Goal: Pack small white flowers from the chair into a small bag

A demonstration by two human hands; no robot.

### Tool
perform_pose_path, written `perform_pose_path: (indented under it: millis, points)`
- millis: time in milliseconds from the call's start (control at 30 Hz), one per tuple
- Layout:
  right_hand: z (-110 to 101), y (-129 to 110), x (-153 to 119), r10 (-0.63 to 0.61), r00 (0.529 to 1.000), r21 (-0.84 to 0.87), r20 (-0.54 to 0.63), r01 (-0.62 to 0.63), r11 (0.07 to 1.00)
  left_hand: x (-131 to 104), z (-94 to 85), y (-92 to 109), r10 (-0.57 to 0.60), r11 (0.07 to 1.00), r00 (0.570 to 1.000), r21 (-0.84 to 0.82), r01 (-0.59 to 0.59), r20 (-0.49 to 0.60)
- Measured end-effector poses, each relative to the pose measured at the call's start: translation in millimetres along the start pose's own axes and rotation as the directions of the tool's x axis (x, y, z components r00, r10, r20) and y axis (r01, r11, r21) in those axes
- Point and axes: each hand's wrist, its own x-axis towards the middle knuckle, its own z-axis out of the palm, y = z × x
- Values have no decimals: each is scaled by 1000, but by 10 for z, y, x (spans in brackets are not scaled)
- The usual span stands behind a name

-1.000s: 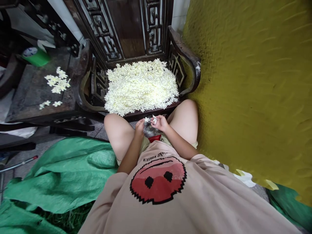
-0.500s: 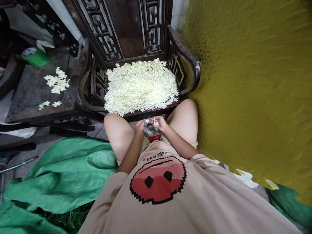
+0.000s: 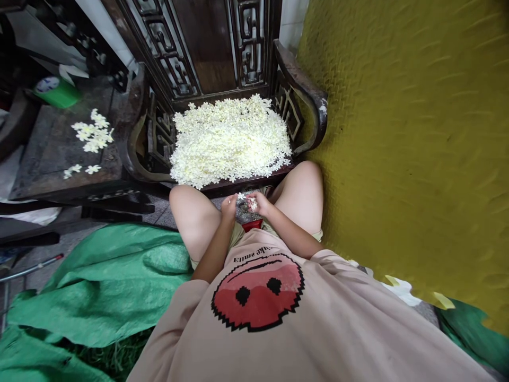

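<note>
Between my knees, my left hand (image 3: 228, 205) is closed, its fingertips pinched together beside a single white flower (image 3: 240, 196). What else those fingers hold is too small to make out. Facing it, my right hand (image 3: 261, 203) curls around a few small white flowers (image 3: 253, 203). The single flower sits in the gap between both hands, its thin tube pointing toward the right one. Just beyond, a thick heap of white flowers (image 3: 233, 140) covers the seat of a dark carved wooden chair (image 3: 222, 187).
To the left, a dark wooden table (image 3: 43, 143) bears loose flowers (image 3: 94, 132) and a green roll (image 3: 58, 93). Green sacking (image 3: 119, 276) lies on the floor at left. A yellow textured sheet (image 3: 405, 132) rises along my right side. Something red (image 3: 252, 225) lies in my lap.
My right hand has turned slightly and its flowers sit a little lower. The single flower has shifted slightly, its tube now toward the right hand. The left hand has barely moved.
</note>
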Motion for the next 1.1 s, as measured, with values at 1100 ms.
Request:
perform_pose_path:
  millis: [1100]
  points:
    - [-6,-33,-40,109,985,205,136,-135,969,-98,-37,40,389,921,920,52,-386,-59]
